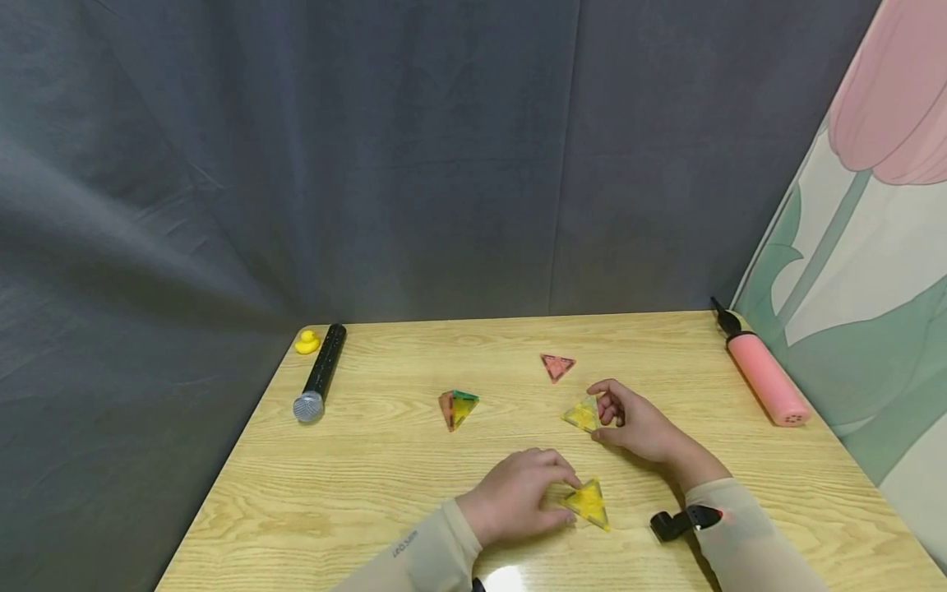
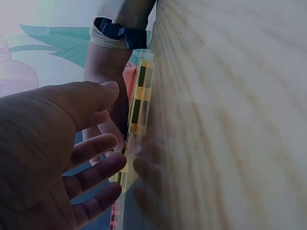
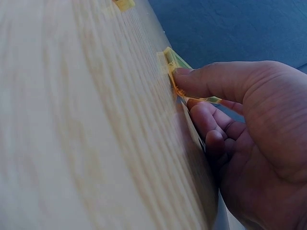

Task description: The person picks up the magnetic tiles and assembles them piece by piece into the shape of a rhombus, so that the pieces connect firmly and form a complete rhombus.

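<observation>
At the near side of the table (image 1: 333,510), the left hand (image 1: 521,496) has a loose, open grip, its fingers spread around one side of a yellow triangular tile (image 1: 590,503) that lies flat; whether the fingertips touch it, I cannot tell. To its right, a black wrist device (image 1: 684,522) sits on the right sleeve (image 1: 747,534). A little farther, the right hand (image 1: 639,423) has a closed grip, pinching a second yellow tile (image 1: 579,415) between thumb and fingers, tilted with one edge low to the table. Well left of it lies a multicoloured triangular piece (image 1: 459,409) in orange-brown, green and yellow. Beyond are a black microphone (image 1: 324,366) at left, a red triangle (image 1: 556,367), a pink pump (image 1: 769,380) along the right edge, and a yellow duck (image 1: 307,343) beside the microphone. Behind hangs a dark curtain (image 1: 429,164).
</observation>
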A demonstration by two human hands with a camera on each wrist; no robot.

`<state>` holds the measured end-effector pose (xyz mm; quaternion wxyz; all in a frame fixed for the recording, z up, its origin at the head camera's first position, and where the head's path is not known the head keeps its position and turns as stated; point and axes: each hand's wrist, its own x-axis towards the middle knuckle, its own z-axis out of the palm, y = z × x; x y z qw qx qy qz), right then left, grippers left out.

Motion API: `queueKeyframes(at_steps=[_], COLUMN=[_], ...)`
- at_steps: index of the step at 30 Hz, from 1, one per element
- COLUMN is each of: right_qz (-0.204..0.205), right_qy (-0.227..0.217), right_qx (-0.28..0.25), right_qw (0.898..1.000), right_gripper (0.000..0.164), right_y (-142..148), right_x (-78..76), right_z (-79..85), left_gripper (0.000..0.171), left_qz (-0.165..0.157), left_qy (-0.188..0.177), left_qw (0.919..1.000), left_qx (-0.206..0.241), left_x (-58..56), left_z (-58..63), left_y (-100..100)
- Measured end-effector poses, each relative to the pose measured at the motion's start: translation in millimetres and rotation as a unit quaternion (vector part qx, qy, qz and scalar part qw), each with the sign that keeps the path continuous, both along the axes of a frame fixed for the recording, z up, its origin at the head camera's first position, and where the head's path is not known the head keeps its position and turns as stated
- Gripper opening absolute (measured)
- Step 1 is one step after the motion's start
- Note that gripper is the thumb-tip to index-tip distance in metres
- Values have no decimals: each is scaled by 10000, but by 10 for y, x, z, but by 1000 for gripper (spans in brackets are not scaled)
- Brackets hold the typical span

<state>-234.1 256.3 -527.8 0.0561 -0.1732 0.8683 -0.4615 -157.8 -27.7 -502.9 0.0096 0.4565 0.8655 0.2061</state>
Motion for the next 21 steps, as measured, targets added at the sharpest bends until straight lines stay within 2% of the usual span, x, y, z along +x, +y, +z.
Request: queueKeyframes(at_steps=[6, 13, 21], right_qz=[0, -30, -42], right_qy=[19, 32, 60], right_qx=[-7, 17, -19], right_qw=[10000, 10000, 10000], right_gripper=[65, 65, 65], right_y=[-1, -11, -5], right_x=[1, 11, 6], right_z=[-1, 10, 14], left_gripper=[34, 32, 36], left_qz=[-69, -165, -278], left_qy=[142, 122, 329], left_qw=[9998, 9995, 9982], left_qx=[-127, -224, -421], left_x=[21, 38, 56], left_z=[-9, -7, -36], left_y=[22, 30, 74])
